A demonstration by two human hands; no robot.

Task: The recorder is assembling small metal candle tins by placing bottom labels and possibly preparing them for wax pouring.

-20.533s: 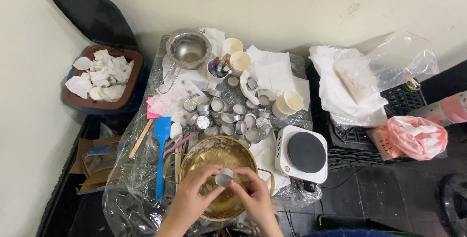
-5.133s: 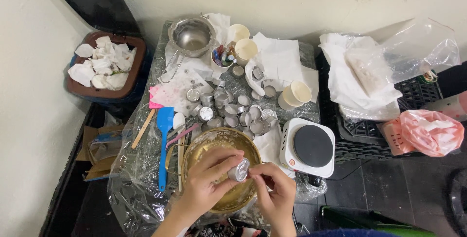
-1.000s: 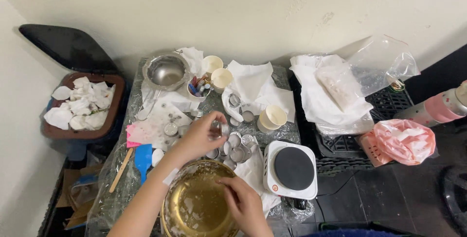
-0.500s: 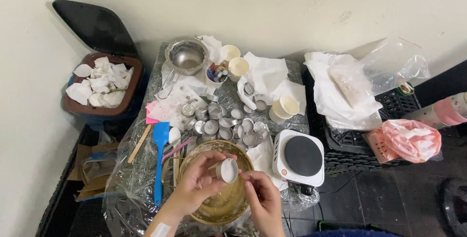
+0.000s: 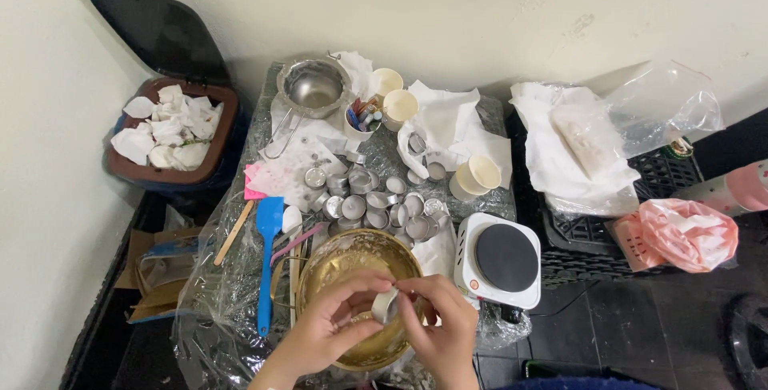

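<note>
A small round metal tealight cup [image 5: 385, 305], thin and shiny, is pinched between the fingers of both hands: the left hand [image 5: 332, 328] closes on it from one side, the right hand [image 5: 436, 322] from the other. The cup sits just above a wide brass-coloured bowl [image 5: 352, 258]. Beyond the bowl lies a cluster of matching empty cups [image 5: 376, 198]; left of it, a blue spatula [image 5: 266, 258]; right of it, a white hotplate [image 5: 500, 260].

Both hands [image 5: 384, 322] hold a small metal cup [image 5: 385, 306] over a golden bowl [image 5: 344, 258]
</note>
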